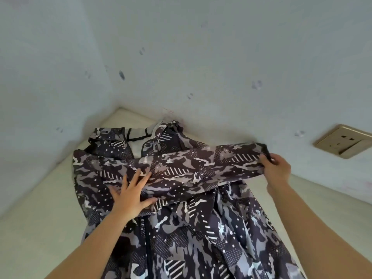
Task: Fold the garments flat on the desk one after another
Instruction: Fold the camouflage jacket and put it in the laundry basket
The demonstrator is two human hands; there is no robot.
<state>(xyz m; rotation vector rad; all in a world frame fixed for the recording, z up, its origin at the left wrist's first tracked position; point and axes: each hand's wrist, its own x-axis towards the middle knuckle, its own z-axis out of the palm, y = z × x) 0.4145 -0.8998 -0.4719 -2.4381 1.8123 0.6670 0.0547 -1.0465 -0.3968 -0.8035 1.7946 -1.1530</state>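
Observation:
A dark camouflage-print jacket [181, 228] with grey, white and black patches lies spread on the cream desk [40, 218], its collar toward the corner of the walls and its zip running down the middle. One sleeve [201, 168] is stretched across the chest from left to right. My left hand [130, 196] presses flat, fingers spread, on the jacket where the sleeve crosses it. My right hand [275, 168] grips the sleeve's dark cuff and holds it slightly raised at the jacket's right side.
Two pale blue walls [201, 57] meet in a corner just behind the collar. A gold-framed wall socket [344, 140] sits on the right wall, close to my right hand. Bare desk surface shows to the left of the jacket.

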